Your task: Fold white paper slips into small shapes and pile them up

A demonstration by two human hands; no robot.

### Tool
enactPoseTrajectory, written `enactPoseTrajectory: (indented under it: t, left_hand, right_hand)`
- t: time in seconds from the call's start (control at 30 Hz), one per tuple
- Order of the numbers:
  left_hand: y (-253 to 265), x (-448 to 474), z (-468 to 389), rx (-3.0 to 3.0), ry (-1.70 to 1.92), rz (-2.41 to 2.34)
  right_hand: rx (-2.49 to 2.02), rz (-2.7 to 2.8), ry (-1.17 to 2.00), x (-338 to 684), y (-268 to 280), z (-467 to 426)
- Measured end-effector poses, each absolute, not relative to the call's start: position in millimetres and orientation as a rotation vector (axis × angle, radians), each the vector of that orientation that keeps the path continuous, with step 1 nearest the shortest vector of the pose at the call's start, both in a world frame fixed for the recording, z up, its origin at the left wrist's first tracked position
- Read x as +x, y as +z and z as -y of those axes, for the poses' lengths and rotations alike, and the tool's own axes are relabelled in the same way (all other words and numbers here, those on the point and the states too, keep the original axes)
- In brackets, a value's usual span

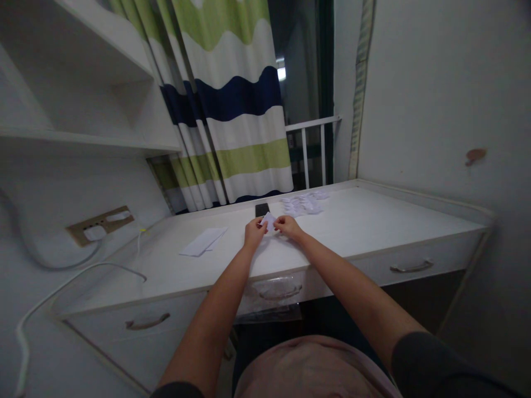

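Note:
Between my two hands is a small folded piece of white paper [269,220], held just above the desk. My left hand [254,232] pinches its left side, thumb toward me. The fingers of my right hand [287,226] are closed on its right edge. Just beyond the paper lies a dark, flat phone-like object [262,209]. Behind my right hand is a cluster of several small folded white papers [305,204]. To the left of my left hand, flat white paper sheets [203,241] lie partly overlapping on the desk.
The white desk [385,221] has a raised back edge and drawers with metal handles [411,267]. A white cable [83,273] runs over its left end, near a wall socket [99,225]. Shelves [83,138] overhang the left side. A striped curtain [244,110] hangs behind.

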State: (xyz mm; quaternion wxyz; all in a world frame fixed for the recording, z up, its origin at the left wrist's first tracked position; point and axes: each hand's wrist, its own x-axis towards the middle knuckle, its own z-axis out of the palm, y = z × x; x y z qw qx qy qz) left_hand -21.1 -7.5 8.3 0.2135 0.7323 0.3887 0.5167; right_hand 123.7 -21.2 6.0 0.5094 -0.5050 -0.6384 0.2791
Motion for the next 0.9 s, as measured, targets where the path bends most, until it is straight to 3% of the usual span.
enactPoseTrajectory:
  t: [0.5, 0.9]
  left_hand:
    - [-3.2, -19.1, -1.1, 1.998, 1.345, -0.973]
    - [4.8, -16.9, 11.7, 2.390, 1.328, -1.247]
  right_hand:
    - [-1.175, 1.640, 0.523, 127.4, 5.9, 20.8]
    - [-1.220, 1.630, 0.499, 125.5, 1.1, 15.9]
